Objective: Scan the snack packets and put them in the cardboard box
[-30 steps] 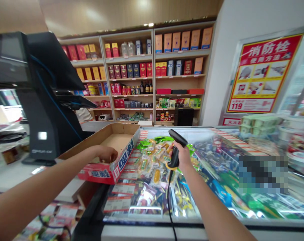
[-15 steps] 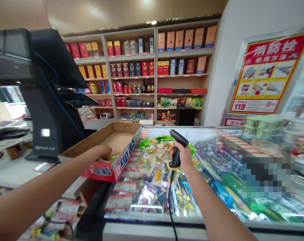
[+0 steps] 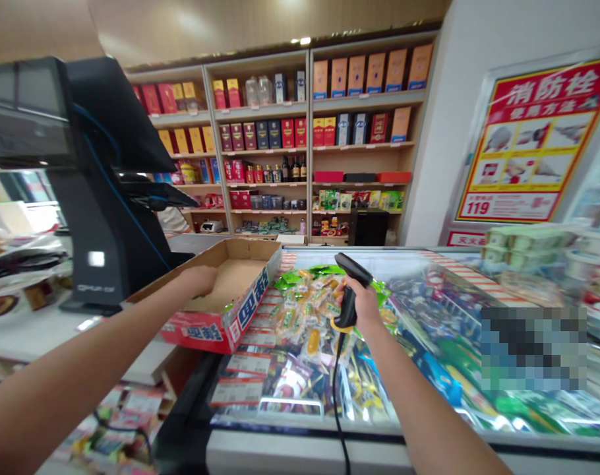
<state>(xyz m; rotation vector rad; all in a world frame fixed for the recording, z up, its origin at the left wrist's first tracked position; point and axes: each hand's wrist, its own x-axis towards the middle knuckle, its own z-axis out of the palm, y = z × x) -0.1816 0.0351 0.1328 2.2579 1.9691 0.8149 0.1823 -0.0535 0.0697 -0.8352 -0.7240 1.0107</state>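
Note:
My right hand (image 3: 365, 305) is wrapped round the handle of a black barcode scanner (image 3: 348, 297) with a yellow band at its base. Its black cord hangs down over the front of a glass-topped freezer (image 3: 399, 435). Below and behind the scanner, wrapped yellow snacks (image 3: 312, 342) lie in a loose heap on the glass, with green packets (image 3: 324, 270) at the back. My left hand (image 3: 201, 281) is over the inside of an open cardboard box (image 3: 250, 303) with red and white printed sides. Its fingers are turned away, so their grip cannot be made out. A bit of green shows inside the box's near corner.
A black checkout terminal (image 3: 99, 198) stands on the white counter (image 3: 13, 336) at left. Colourful packages show through the freezer glass. Egg cartons (image 3: 522, 244) and tubs (image 3: 584, 264) are stacked at right. Shelves of boxed bottles (image 3: 307, 132) line the back wall.
My left hand has risen from low in the box's near corner and moved slightly back. My right hand holds the scanner in nearly the same place.

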